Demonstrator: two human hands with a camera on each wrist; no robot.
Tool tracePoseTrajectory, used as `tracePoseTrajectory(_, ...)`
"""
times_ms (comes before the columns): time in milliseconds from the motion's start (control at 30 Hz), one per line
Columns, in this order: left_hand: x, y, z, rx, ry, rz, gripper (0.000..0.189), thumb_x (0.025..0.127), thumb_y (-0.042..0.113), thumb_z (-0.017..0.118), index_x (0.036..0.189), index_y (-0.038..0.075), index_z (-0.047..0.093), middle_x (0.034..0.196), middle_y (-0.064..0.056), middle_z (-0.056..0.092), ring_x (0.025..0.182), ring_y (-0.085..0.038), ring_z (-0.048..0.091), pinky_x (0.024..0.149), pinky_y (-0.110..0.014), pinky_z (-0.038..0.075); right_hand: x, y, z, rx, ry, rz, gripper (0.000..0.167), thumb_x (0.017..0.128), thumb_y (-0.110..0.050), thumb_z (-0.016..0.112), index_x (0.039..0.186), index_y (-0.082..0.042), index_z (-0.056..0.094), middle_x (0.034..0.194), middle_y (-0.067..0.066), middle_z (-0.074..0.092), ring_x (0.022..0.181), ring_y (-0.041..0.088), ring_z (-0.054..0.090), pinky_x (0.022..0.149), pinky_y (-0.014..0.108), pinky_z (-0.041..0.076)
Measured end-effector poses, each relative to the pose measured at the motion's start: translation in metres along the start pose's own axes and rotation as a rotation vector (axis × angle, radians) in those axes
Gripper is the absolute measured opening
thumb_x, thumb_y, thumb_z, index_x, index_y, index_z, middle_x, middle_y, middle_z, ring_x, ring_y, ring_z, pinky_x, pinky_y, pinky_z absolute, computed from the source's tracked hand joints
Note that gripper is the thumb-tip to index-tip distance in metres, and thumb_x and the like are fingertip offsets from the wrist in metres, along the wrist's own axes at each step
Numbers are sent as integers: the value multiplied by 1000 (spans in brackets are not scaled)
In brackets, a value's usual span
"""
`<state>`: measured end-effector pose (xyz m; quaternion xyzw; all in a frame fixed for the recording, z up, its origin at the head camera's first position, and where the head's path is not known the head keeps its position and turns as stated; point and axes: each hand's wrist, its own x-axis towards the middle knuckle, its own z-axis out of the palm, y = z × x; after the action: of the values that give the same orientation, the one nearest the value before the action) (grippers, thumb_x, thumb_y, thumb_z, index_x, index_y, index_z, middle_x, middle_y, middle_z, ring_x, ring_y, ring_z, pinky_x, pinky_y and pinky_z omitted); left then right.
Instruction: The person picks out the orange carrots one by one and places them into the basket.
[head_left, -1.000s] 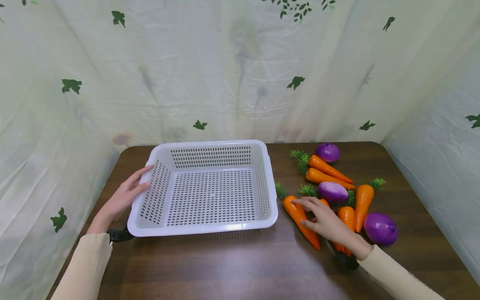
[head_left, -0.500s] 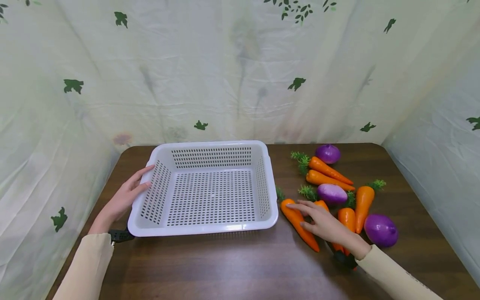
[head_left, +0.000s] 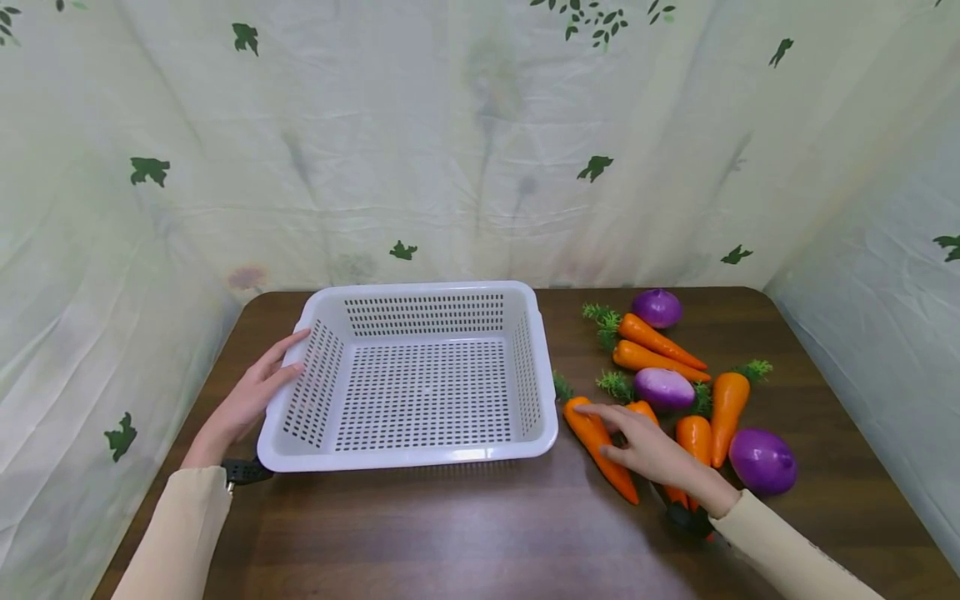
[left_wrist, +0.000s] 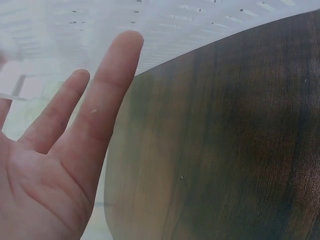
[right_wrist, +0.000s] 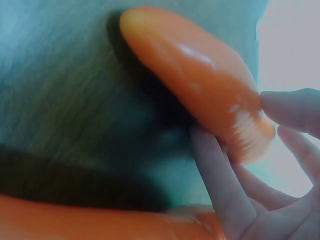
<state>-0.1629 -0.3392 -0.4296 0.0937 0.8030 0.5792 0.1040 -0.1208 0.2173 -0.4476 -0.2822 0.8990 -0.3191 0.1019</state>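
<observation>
**Carrot pinched beside a bare-bottomed basket**

A single carrot (head_left: 606,465) lies slantwise on the dark wooden table (head_left: 420,533), its leafy end just beside the basket (head_left: 397,457)'s right rim. The right hand (head_left: 647,446) pinches it near the thick end, fingertips on either side. By the look of it, the work is at an early stage — the hold appears made, a clear lift does not, and every vegetable in sight lies outside the basket. Untaken to the right are more carrots (head_left: 727,408) and three purple onions (head_left: 657,308), loosely heaped, some partly hidden by the hand and forearm.

The right arm reaches in low from the near right corner, palm turned down. Across the basket, the left hand (head_left: 247,400) rests at the left rim — fingers spread and nearly straight, some against the outer wall. Behind hangs a pale curtain (head_left: 375,125) with leaf prints.
</observation>
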Motion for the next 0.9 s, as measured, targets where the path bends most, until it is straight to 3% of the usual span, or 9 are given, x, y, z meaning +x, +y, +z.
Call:
tracePoseTrajectory(333, 1, 2, 2, -25, -10, 7, 56, 104, 22, 42, 154, 22, 17, 126, -27, 44, 89, -26, 68, 65, -47, 57, -3, -2, -1, 55, 38, 73, 57, 84, -6, 71, 137, -14, 52, 129, 13, 53, 94, 24, 61, 82, 41, 52)
tracePoseTrajectory(500, 1, 4, 3, -22, -1, -2, 56, 103, 23, 42, 153, 24, 18, 128, -26, 41, 89, -24, 68, 65, -48, 57, -6, -4, -5, 96, 81, 51, 58, 84, -3, 71, 137, -15, 51, 130, 12, 53, 90, 21, 63, 75, 32, 54)
tracePoseTrajectory(733, 1, 5, 4, -40, -2, 8, 56, 104, 22, 42, 153, 23, 16, 134, -29, 34, 90, -20, 66, 65, -46, 57, -6, -5, -21, 193, 141, -2, 56, 86, -5, 71, 138, -12, 50, 134, 13, 50, 101, 27, 61, 81, 39, 54)
tracePoseTrajectory(900, 1, 5, 6, -62, -2, 13, 56, 104, 20, 41, 154, 21, 16, 133, -30, 34, 90, -20, 66, 65, -45, 57, -4, -13, -40, 247, 146, -9, 57, 88, -7, 69, 140, -10, 47, 132, 16, 48, 88, 23, 64, 71, 31, 55)
